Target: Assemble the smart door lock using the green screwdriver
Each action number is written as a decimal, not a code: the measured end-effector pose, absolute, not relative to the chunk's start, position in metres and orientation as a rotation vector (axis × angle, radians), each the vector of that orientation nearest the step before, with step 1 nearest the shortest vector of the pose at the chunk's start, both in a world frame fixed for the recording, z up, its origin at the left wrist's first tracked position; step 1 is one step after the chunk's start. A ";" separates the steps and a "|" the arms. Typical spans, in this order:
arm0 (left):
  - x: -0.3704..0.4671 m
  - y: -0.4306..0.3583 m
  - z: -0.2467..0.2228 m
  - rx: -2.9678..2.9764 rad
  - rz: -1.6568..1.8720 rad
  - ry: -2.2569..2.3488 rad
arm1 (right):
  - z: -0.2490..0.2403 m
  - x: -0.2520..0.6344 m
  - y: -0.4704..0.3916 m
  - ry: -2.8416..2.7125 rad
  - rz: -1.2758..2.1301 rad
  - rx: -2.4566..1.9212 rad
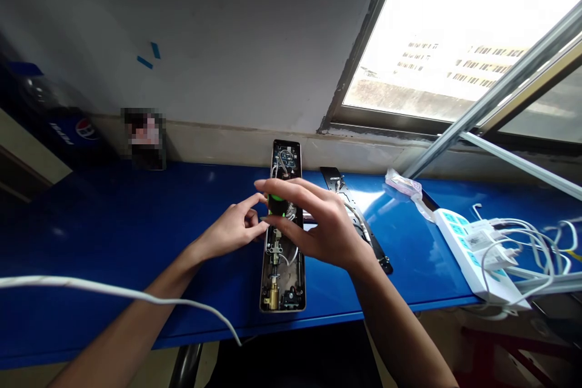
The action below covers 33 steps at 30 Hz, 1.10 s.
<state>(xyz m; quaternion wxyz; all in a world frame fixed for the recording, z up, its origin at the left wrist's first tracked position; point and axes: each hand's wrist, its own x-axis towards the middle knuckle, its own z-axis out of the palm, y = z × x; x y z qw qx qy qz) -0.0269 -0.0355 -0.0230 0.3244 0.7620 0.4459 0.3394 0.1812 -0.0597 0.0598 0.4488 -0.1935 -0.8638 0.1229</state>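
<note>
A long, narrow electronic door lock housing (302, 279) lies open on the blue table, its length pointing away from me. A circuit board (285, 157) shows at its far end, with wires in the middle and brass parts (273, 296) at the near end. My right hand (325, 224) is closed around a green and black screwdriver handle (278, 205), held upright over the housing's middle; its tip is hidden. On the left side, my left hand (234, 224) grips the housing's edge with thumb and fingers bent.
To the right lies a black panel (331, 176) with a cable. Farther right are a plastic-wrapped packet (402, 183) and a white power strip (464, 248) with tangled cords. A white cable (136, 294) crosses my left forearm. A bottle (68, 127) stands far left.
</note>
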 end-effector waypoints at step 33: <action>0.095 -0.003 0.016 3.034 0.280 0.723 | 0.005 0.298 -0.042 -1.700 0.100 -0.933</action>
